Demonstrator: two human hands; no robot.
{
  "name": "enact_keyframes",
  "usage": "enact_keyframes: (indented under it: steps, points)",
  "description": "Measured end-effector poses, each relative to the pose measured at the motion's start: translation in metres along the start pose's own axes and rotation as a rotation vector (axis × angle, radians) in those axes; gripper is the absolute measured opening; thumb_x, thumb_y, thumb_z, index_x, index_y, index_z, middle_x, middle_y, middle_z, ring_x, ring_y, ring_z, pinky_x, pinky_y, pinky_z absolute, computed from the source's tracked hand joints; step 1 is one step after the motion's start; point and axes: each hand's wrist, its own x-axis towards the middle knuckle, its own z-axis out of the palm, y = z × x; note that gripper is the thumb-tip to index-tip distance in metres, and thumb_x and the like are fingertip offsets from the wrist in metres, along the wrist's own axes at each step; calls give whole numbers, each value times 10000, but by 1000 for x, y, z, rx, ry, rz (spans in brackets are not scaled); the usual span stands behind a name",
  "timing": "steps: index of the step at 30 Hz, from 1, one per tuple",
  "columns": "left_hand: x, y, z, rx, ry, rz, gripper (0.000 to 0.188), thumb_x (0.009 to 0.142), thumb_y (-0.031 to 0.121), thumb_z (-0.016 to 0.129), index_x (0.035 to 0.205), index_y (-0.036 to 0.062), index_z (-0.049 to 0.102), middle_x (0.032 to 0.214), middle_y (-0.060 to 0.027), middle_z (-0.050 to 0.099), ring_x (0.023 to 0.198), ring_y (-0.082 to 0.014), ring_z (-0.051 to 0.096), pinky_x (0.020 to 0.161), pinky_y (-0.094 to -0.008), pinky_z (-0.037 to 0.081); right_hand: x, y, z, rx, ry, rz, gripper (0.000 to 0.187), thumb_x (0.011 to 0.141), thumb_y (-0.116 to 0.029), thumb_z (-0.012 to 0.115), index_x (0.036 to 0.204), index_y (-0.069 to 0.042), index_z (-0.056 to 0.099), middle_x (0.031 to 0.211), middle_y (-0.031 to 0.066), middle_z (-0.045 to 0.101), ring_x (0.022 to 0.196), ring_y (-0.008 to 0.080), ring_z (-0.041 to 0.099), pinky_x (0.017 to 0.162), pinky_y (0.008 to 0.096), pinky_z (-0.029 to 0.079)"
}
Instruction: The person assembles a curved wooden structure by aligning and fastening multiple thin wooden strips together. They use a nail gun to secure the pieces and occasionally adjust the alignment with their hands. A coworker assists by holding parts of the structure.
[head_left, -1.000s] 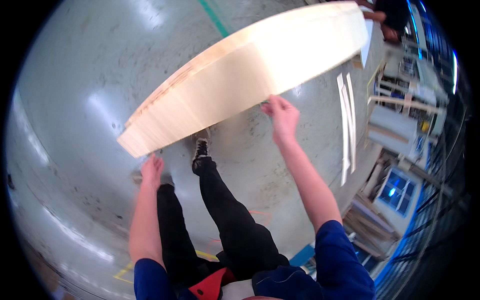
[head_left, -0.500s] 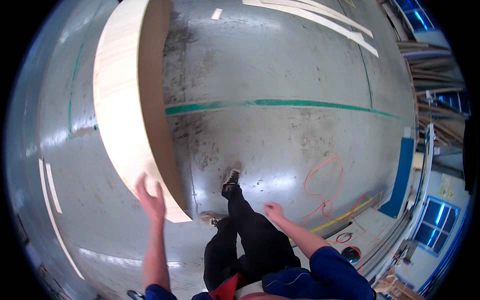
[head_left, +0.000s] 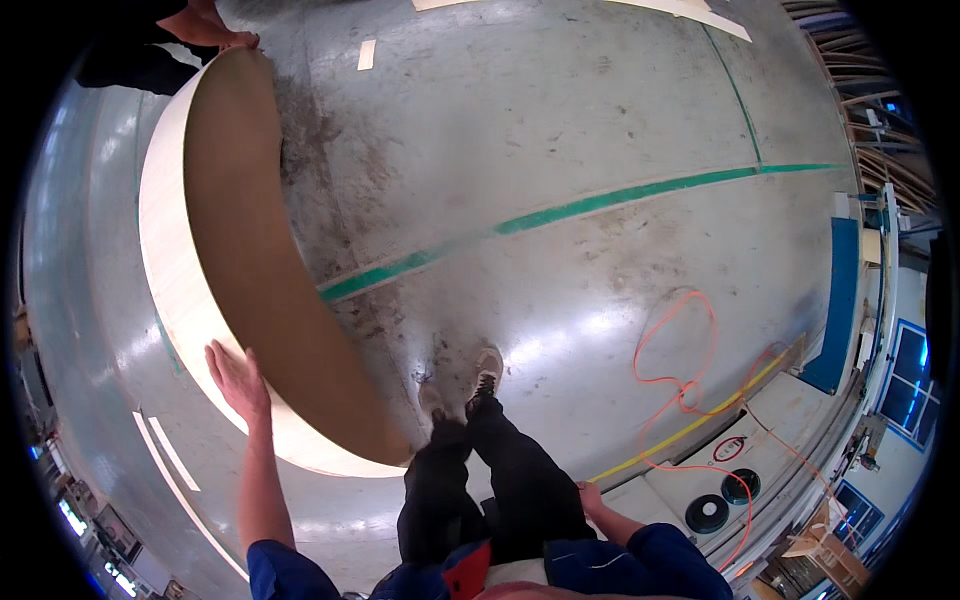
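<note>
A large curved piece of wooden board (head_left: 255, 210), pale on its outer band and brown on its inner face, stretches from far left down toward my feet. My left hand (head_left: 238, 384) lies on the pale band near the closer end, fingers stretched out and thumb apart by the rim between band and brown face. Down beside my right thigh is my right hand (head_left: 592, 497), touching no part of the board; its fingers are mostly hidden. At the far end of the board, another person's hand (head_left: 238, 41) touches the rim.
An orange hose (head_left: 640, 378) lies looped on the floor to the right, near a yellow line and two black round discs (head_left: 707, 513). Pale strips (head_left: 180, 490) lie at left, others (head_left: 690, 10) at the far side. Stacked lengths (head_left: 890, 160) stand at far right.
My left hand has come down onto the board. The board appears further left, showing more brown face, and the other person has come into view. My right hand has dropped beside my thigh.
</note>
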Motion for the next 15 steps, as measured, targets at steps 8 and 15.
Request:
enact_keyframes:
  steps: [8, 15]
  points:
    - [13, 10, -13, -40, -139, -108, 668, 841, 227, 658, 1394, 1, 359, 1456, -231, 298, 1355, -378, 284, 1115, -439, 241, 22, -183, -37, -82, 45, 63, 314, 801, -313, 585, 827, -15, 681, 804, 203, 660, 697, 294, 647, 651, 400, 487]
    - [92, 31, -45, -198, -321, -281, 829, 736, 212, 752, 1399, 11, 296, 1407, -251, 282, 1311, -413, 285, 1085, -494, 257, 73, -371, -66, -37, -27, -129, 286, 854, -284, 575, 853, -27, 702, 762, 140, 676, 660, 210, 633, 605, 371, 488]
